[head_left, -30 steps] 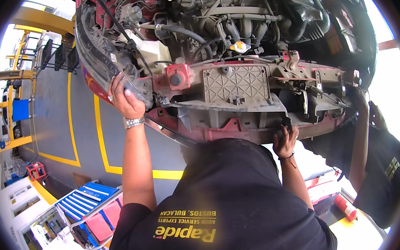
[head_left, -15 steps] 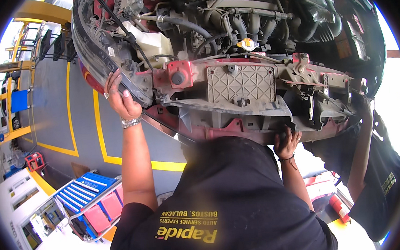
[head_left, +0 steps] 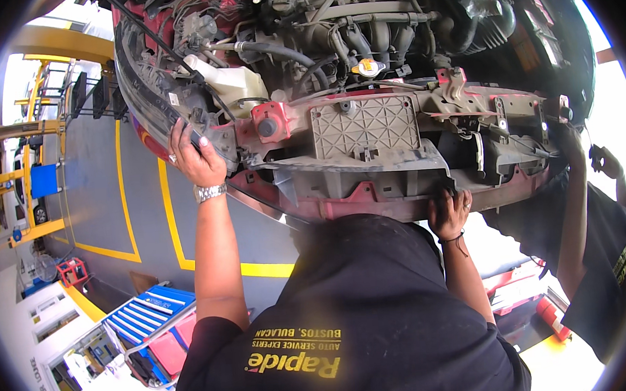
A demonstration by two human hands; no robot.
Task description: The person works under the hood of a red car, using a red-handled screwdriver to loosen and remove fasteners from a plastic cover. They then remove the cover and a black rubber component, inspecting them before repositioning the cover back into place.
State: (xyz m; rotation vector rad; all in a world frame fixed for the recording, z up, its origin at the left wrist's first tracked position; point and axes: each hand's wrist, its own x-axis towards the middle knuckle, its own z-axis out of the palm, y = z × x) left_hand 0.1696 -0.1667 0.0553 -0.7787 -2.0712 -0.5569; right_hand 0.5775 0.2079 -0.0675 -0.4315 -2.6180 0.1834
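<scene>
A car's front end is exposed, with a dusty headlight (head_left: 151, 98) on its left side. My left hand (head_left: 197, 156) grips this headlight near its lower corner, thumb apart from the fingers. Toward the right, my right hand (head_left: 449, 214) has its fingers curled at the dusty lower front crossbar (head_left: 400, 208), beside the corner of a grey plastic shield (head_left: 368, 166). Just where its fingertips press is partly hidden. Above the shield sits a ribbed grey panel (head_left: 366, 124). My head and black-shirted back cover the lower middle.
At the far right a co-worker's arm (head_left: 575, 208) reaches up to the car's other front corner. The engine bay (head_left: 360, 35) lies open beyond the front frame. A blue and red tool cart (head_left: 148, 313) stands at the lower left. Yellow lift frames (head_left: 37, 130) are at the left.
The view has shifted slightly, so the car appears a little higher and further left. Both my hands keep their places. Another hand now shows beside the co-worker's arm.
</scene>
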